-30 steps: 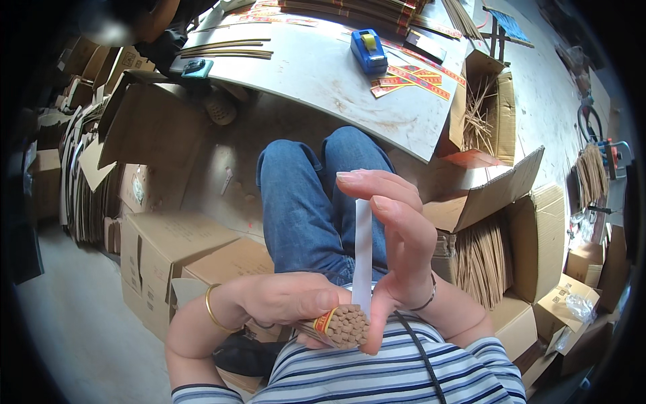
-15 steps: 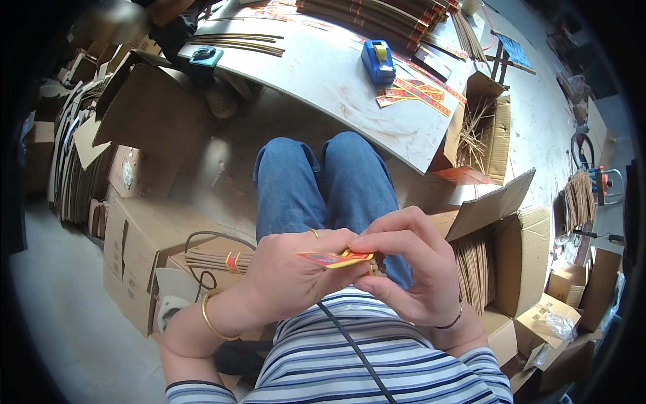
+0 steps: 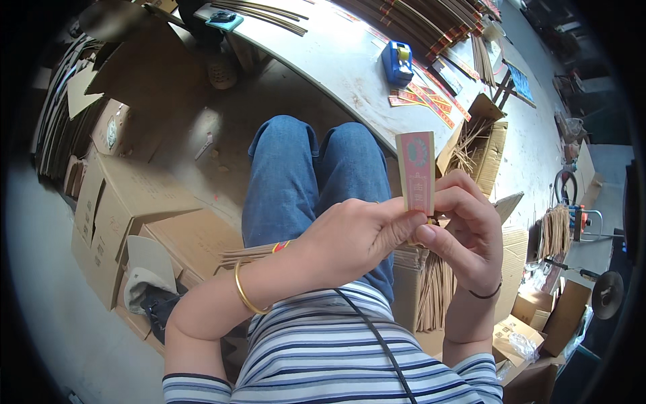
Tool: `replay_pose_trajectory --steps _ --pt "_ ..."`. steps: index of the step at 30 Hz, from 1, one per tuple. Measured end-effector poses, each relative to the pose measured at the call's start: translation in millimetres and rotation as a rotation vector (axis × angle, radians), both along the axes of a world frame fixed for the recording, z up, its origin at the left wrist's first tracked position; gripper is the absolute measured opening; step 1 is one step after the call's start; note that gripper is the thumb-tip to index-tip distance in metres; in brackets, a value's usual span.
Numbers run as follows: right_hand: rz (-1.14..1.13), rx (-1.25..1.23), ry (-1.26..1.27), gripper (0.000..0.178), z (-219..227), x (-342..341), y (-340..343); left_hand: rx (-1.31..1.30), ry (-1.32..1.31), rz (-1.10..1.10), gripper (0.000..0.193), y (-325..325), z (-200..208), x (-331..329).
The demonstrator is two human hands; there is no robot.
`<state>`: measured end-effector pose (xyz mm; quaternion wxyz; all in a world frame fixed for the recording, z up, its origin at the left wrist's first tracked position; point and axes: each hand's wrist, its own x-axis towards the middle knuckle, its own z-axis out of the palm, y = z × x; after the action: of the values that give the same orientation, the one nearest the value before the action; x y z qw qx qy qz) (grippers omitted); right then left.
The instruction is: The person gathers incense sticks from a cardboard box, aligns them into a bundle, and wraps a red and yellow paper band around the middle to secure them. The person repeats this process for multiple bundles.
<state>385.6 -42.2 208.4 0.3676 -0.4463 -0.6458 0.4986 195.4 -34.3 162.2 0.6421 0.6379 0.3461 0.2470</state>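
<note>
I hold a printed paper strip [image 3: 417, 172] upright in front of me, right of my knees, its lower end pinched under the thumb of my left hand [image 3: 367, 232]. My right hand [image 3: 471, 232] curls in from the right, thumb and fingertips close about the strip's foot; I cannot tell what they grasp there. A bundle of brown sticks [image 3: 252, 254], banded red and yellow, shows behind my left forearm; the rest of it is hidden. My jeans [image 3: 282, 182] lie beyond. At the near right, an open carton [image 3: 513, 262] holds more sticks [image 3: 436, 296]; at the left sits a pale cap [image 3: 145, 262]. On the far table [image 3: 330, 60], a blue tape dispenser [image 3: 398, 64] stands near loose printed strips [image 3: 431, 101].
</note>
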Motion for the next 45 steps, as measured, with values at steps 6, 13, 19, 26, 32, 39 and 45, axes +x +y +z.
replay_pose_trajectory --steps 6,13,19,26,32,39,45 --pt "0.041 -0.020 0.031 0.021 -10 2 0 -0.159 -0.049 -0.094 0.052 5 10 -12" --pt "0.093 0.065 -0.108 0.014 -1 0 0 0.146 0.035 -0.077 0.033 1 1 -17" --pt "0.028 0.094 -0.202 0.007 7 -3 -3 0.406 0.185 0.048 0.026 -9 2 -10" --pt "-0.045 0.025 -0.130 0.006 1 -2 -5 0.491 0.311 0.078 0.025 -15 5 -1" --pt "0.047 0.291 -0.267 0.019 1 7 -14 0.477 0.194 0.028 0.028 -7 -1 -3" --pt "0.070 0.485 -0.286 0.026 -8 16 -16 0.420 0.182 -0.114 0.033 1 9 -4" --pt "0.065 0.546 -0.294 0.024 -5 21 -21 0.336 0.129 -0.171 0.033 2 18 -4"
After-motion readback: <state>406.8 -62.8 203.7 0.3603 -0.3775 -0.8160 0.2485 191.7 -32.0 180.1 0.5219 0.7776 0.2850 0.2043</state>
